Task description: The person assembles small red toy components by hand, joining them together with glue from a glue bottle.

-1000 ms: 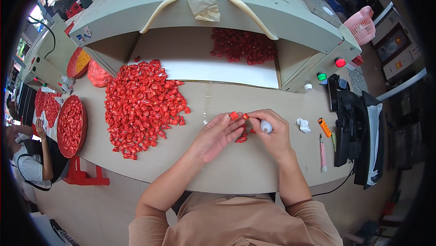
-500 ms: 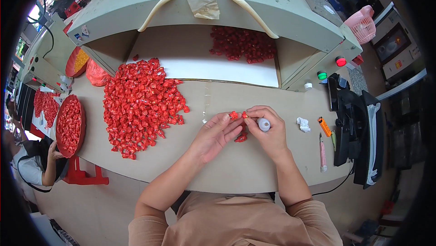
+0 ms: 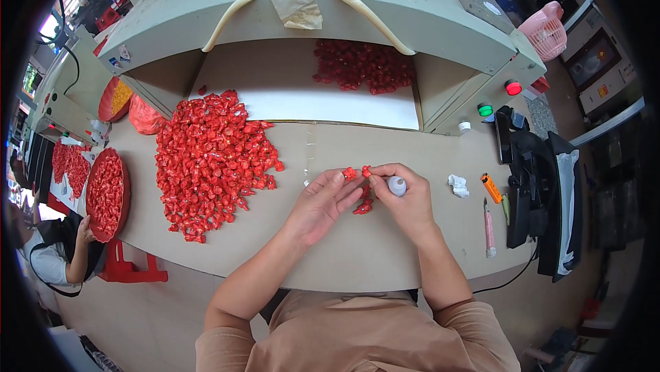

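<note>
At the middle of the tan worktable (image 3: 385, 262), my two hands meet just in front of me. My left hand (image 3: 323, 204) lies palm-down, its fingertips pinched on a small red wrapped piece (image 3: 350, 173); the fingers are nearly closed, with only the piece between them. My right hand (image 3: 405, 200) is curled shut around a small white bottle (image 3: 397, 185), whose rounded end shows between thumb and forefinger, and its fingertips also nip a second small red piece (image 3: 366, 171). The two held pieces sit just beside each other, slightly apart. A few more red pieces (image 3: 362, 207) lie on the table under and between my hands, touching the surface.

To my left, a large heap of red wrapped pieces (image 3: 210, 155) spreads over the table, well apart from my hands. Beyond it, a grey-green machine housing (image 3: 330, 21) spans the table's far side; inside its opening a white belt surface (image 3: 289, 90) carries a smaller cluster of red pieces (image 3: 361, 66). A red button (image 3: 513, 87) and a green button (image 3: 485, 109) sit on its right panel.

To my right lie a crumpled white tissue (image 3: 458, 185), an orange lighter (image 3: 491, 188) and a pink pen-like stick (image 3: 489, 229). At the far left, another person's hand (image 3: 86, 232) holds a round red tray (image 3: 106, 195) filled with red pieces.
</note>
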`<state>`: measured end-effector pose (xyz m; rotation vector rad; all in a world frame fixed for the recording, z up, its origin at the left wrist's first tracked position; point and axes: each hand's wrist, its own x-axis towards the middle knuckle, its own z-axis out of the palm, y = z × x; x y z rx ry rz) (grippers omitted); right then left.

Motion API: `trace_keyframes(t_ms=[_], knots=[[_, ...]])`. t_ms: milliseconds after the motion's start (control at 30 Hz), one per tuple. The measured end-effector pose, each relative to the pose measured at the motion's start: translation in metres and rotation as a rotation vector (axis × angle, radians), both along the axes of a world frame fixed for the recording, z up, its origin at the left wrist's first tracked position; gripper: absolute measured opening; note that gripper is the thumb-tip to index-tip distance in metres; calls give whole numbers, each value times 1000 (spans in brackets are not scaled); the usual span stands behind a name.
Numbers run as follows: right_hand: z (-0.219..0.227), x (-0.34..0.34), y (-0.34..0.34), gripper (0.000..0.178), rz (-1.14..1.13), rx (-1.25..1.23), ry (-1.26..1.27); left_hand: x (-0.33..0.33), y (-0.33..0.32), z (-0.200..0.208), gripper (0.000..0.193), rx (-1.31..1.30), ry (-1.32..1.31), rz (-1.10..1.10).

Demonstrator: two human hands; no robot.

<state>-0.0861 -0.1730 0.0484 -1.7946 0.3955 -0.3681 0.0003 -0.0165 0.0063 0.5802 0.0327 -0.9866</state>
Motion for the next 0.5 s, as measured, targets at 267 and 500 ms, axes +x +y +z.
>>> trace_keyframes(t_ms=[267,500], knots=[[-3,1,3,14,-31,-282,-318,-1,2,-7,20,-43,-10,-72],[-5,3,7,19,-6,-523,-447,-3,-1,-7,18,-6,5,-74]])
